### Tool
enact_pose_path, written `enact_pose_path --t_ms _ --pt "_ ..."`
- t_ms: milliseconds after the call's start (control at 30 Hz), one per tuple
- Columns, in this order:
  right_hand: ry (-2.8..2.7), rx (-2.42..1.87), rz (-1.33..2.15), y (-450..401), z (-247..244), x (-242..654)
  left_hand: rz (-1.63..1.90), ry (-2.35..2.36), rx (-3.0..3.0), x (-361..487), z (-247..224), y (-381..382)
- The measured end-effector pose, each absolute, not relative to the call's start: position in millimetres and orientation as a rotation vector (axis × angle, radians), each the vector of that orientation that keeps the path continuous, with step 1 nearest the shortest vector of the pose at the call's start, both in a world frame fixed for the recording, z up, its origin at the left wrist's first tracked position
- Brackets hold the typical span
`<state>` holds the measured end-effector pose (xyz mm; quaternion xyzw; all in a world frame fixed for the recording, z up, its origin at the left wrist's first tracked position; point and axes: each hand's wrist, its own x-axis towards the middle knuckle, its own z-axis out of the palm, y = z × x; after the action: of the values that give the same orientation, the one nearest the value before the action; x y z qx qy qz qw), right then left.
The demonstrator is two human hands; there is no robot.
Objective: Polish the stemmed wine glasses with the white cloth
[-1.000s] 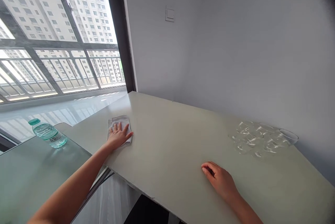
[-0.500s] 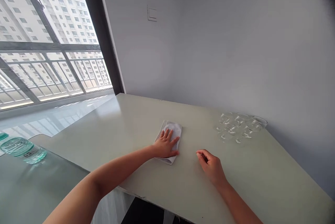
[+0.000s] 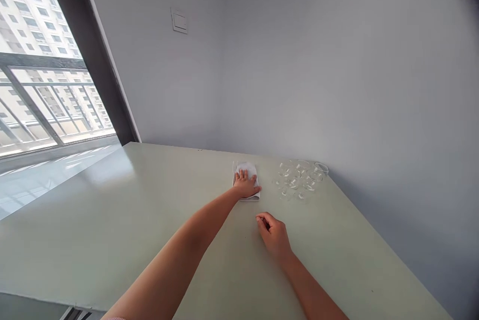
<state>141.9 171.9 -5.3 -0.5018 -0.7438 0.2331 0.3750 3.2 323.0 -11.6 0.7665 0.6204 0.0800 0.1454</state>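
Your left hand [image 3: 246, 187] lies flat, fingers spread, on the cloth [image 3: 246, 166]; your right hand [image 3: 276, 236] is loosely clenched near the glasses [image 3: 309, 184].

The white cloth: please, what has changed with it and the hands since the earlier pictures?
The left hand has slid the cloth rightward across the table, close to the clear glasses. The view has turned right, losing the bottle. The left hand stays spread on the cloth; the right hand stays loosely curled; the glasses stay clustered.
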Motion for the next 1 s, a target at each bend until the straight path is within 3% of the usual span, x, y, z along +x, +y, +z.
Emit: enact_pose_path --t_ms 167,333,533,733,1000 --pt "-1.760 -1.260 0.459 176.8 3.4 151.4 0.357 1.735 2.250 28.8 -21.4 275.6" --pt "-1.701 -1.211 0.395 187.6 -2.1 156.8 0.770 1.539 2.061 43.9 -26.8 205.5" --pt "-2.251 -1.237 0.407 192.1 -23.4 146.8 1.318 1.558 1.335 28.8 -16.7 178.8" --pt "-2.538 -1.304 0.276 183.4 -12.7 173.2 1.147 1.512 1.421 22.8 6.9 209.5" --pt "-1.924 -1.661 0.258 181.5 -13.8 229.8 0.886 1.438 1.496 84.6 2.6 275.6"
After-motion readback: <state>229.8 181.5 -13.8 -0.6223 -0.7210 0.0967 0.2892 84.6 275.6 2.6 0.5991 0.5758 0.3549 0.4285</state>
